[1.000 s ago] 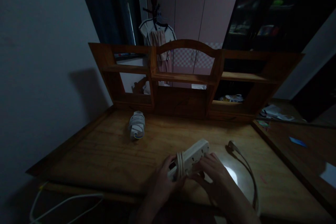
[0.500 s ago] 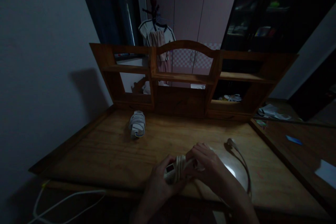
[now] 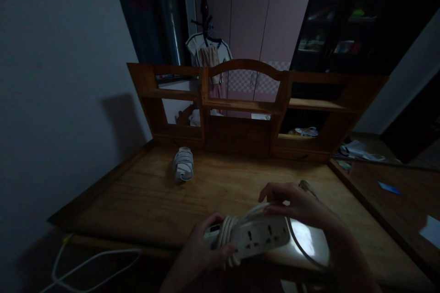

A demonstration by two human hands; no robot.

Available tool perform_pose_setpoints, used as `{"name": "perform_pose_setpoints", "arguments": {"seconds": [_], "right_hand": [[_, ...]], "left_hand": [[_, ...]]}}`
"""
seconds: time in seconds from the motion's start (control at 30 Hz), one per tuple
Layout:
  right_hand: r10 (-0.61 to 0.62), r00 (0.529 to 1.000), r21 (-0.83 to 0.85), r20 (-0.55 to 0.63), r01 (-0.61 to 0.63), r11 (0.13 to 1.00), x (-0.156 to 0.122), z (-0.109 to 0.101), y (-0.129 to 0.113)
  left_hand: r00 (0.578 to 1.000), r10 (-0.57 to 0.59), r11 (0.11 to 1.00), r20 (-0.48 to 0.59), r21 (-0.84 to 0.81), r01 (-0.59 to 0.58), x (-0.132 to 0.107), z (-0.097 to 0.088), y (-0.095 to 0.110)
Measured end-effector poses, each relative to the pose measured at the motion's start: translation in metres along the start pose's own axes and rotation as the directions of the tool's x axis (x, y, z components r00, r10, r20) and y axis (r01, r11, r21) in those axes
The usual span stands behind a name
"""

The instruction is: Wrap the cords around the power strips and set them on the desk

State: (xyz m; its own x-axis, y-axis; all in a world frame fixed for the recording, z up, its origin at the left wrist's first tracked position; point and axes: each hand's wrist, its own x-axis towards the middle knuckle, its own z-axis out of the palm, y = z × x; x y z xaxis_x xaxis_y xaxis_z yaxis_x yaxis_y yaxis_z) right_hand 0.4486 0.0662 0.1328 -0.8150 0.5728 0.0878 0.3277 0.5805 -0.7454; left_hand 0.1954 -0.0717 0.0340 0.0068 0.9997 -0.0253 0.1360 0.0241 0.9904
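A white power strip (image 3: 263, 237) with several sockets is held over the front part of the desk. Its white cord (image 3: 226, 234) is wound in loops around one end. My left hand (image 3: 201, 249) is closed around that wound end, with the thumb over the loops. My right hand (image 3: 297, 201) is closed on a stretch of the cord that runs above the far end of the strip. Farther back on the left of the desk lies a second bundle of white cord (image 3: 184, 165), wrapped around a pale block.
The wooden desk (image 3: 144, 206) has an open shelf unit (image 3: 240, 107) along its back. A bright white object (image 3: 311, 240) lies under my right forearm, beside a thin dark cable. White cable (image 3: 96, 256) hangs at the front left edge. A wall (image 3: 68, 123) bounds the left.
My right hand has moved right and up from the strip, drawing out cord. The strip has turned so that its socket face shows. The view has shifted slightly.
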Motion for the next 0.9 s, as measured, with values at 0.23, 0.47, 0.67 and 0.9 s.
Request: {"name": "perform_pose_setpoints", "arguments": {"seconds": [0.23,0.47,0.67,0.9], "right_hand": [[-0.066,0.998,0.022,-0.021,0.067,0.998,0.012,-0.022,0.008],[-0.139,0.937,0.091,0.32,0.116,0.989,0.011,-0.027,-0.031],[-0.309,0.729,0.262,0.611,0.182,0.948,0.035,-0.018,-0.055],[-0.231,0.572,0.198,0.787,0.12,0.973,0.064,-0.009,-0.055]], "left_hand": [[0.995,-0.096,0.928,-0.018,-0.364,0.083,-0.008,-0.004,-0.007],[0.974,-0.157,0.94,0.165,-0.277,0.199,-0.003,0.01,-0.006],[0.981,-0.171,0.951,0.096,-0.244,0.19,0.001,0.037,-0.006],[0.967,-0.189,0.951,0.171,-0.215,0.224,-0.003,0.033,0.008]]}}
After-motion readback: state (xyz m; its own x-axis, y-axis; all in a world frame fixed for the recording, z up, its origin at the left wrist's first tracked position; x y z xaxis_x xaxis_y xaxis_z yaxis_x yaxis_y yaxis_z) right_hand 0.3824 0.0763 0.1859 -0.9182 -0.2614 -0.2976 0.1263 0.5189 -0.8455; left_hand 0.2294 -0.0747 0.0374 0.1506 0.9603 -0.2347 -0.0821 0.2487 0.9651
